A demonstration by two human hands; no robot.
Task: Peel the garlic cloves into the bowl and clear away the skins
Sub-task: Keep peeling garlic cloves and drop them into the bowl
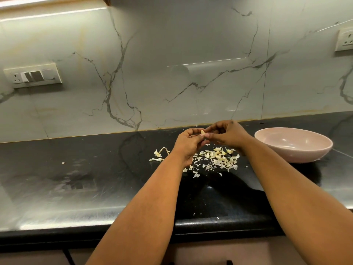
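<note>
both hands, left hand (188, 143) and right hand (227, 135), pinching one garlic clove (202, 132) above the skins (215, 159), bowl (293, 144) nearby

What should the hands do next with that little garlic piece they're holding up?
Probably finish peeling it. Both the left hand and right hand pinch the small pale garlic clove above the scattered papery skins; then it likely goes right, into the pale pink round bowl.

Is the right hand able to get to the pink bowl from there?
Probably yes. The right hand is just beside the pink bowl, with only bare counter between them. But its fingers are busy pinching the garlic clove with the left hand.
</note>
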